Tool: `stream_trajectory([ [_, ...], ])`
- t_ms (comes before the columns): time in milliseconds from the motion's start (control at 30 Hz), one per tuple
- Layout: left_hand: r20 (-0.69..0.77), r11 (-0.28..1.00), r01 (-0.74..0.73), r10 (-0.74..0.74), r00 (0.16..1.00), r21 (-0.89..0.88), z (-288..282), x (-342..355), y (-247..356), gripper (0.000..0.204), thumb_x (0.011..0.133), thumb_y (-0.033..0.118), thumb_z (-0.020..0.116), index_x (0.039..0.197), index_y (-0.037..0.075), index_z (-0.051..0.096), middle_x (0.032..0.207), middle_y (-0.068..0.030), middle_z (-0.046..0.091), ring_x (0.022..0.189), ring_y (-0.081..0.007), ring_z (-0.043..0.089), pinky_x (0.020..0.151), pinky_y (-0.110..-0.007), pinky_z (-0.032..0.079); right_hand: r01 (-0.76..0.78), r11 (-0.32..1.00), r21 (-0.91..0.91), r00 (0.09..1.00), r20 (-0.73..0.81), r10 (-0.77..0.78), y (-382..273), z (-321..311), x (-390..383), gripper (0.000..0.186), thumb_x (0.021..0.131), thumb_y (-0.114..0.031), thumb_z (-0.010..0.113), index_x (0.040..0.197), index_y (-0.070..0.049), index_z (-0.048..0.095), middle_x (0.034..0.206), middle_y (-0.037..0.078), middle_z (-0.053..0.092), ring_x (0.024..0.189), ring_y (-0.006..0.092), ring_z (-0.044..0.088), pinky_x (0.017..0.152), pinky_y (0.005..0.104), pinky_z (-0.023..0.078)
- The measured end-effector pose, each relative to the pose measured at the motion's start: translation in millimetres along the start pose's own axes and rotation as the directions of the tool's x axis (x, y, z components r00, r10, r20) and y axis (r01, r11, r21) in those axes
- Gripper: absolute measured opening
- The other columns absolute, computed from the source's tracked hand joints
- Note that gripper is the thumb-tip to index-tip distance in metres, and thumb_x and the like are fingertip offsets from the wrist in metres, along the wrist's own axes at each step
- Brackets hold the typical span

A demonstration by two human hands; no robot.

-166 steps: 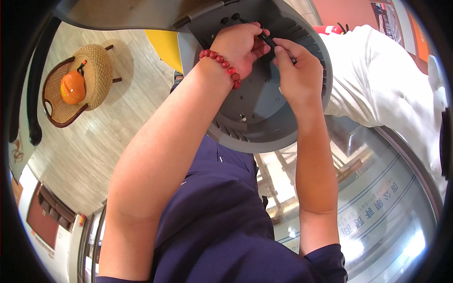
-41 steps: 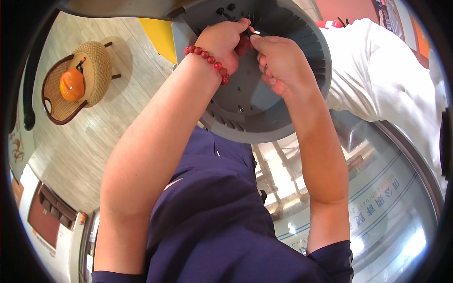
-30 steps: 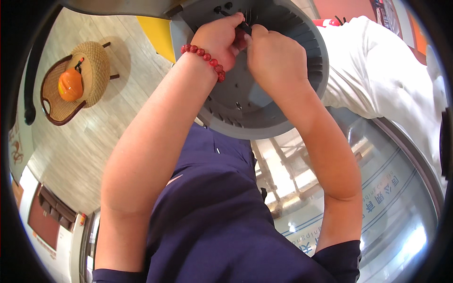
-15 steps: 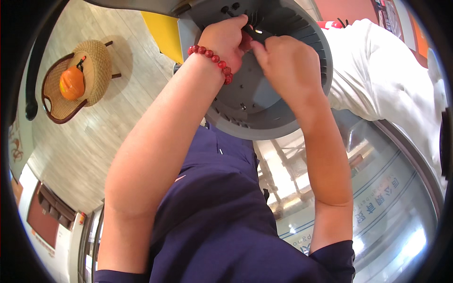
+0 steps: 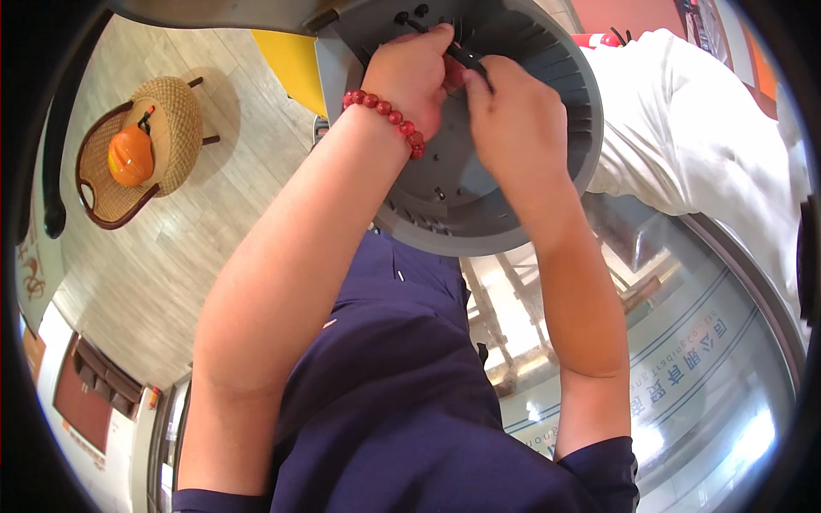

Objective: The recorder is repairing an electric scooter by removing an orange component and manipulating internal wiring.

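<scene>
A grey round plastic housing (image 5: 505, 205) with slotted sides sits at the top centre, with several small holes and dark fittings inside. My left hand (image 5: 409, 73), wearing a red bead bracelet (image 5: 384, 109), reaches into it, fingers curled at a slim black tool (image 5: 466, 58) that slants toward the dark fittings (image 5: 402, 19) at the upper left. My right hand (image 5: 520, 124) is closed round the lower end of this tool, thumb along it. My fingertips and the far end of the tool are partly hidden.
A wicker chair (image 5: 175, 115) holding an orange helmet (image 5: 130, 158) stands at the left. A yellow panel (image 5: 291, 60) lies behind the housing. Another person in white clothing (image 5: 684, 120) is at the right, near a red cylinder (image 5: 597, 40). Below is a glossy glass surface (image 5: 684, 410) with lettering.
Both hands have worked inside the housing throughout. My right hand has shifted back and forth around the tool and now sits higher and further left than 5.5 seconds ago.
</scene>
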State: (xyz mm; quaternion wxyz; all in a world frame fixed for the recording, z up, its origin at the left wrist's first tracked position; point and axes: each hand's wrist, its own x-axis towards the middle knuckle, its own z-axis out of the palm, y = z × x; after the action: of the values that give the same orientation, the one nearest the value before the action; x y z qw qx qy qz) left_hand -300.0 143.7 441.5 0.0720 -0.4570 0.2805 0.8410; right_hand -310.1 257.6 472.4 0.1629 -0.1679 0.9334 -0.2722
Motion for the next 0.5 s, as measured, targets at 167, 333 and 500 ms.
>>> stream_trajectory([
  [167, -0.001, 1.000, -0.016, 0.016, 1.000, -0.010, -8, 6, -1, 0.014, 0.089, 0.011, 0.055, 0.091, -0.003, 0.055, 0.081, -0.0088, 0.057, 0.065, -0.0181, 0.051, 0.062, -0.032, 0.044, 0.070, 0.979, 0.191, 0.995, -0.082, -0.055, -6, -1, -6, 0.032, 0.087, -0.026, 0.052, 0.096, 0.004, 0.057, 0.072, 0.017, 0.058, 0.069, 0.0236, 0.060, 0.063, 0.0354, 0.051],
  [333, 0.018, 0.997, -0.028, 0.029, 0.999, -0.076, -6, 0, -1, 0.015, 0.091, 0.013, 0.053, 0.087, -0.001, 0.057, 0.087, -0.0084, 0.058, 0.074, -0.0188, 0.050, 0.072, -0.033, 0.044, -0.639, 0.070, 0.766, 0.702, 0.545, 0.458, 0, -16, -1, 0.031, 0.090, -0.027, 0.052, 0.096, 0.003, 0.057, 0.072, 0.007, 0.055, 0.065, 0.0185, 0.055, 0.057, 0.0325, 0.049],
  [500, -0.029, 0.997, 0.009, -0.011, 1.000, -0.072, -2, -2, -1, 0.013, 0.089, 0.013, 0.056, 0.085, 0.000, 0.057, 0.084, -0.0075, 0.057, 0.072, -0.0186, 0.050, 0.070, -0.033, 0.044, 0.060, 0.993, -0.099, 0.995, 0.089, -0.051, 0, -11, -2, 0.030, 0.091, -0.025, 0.049, 0.097, 0.004, 0.056, 0.081, 0.008, 0.056, 0.067, 0.0194, 0.058, 0.054, 0.0361, 0.046],
])
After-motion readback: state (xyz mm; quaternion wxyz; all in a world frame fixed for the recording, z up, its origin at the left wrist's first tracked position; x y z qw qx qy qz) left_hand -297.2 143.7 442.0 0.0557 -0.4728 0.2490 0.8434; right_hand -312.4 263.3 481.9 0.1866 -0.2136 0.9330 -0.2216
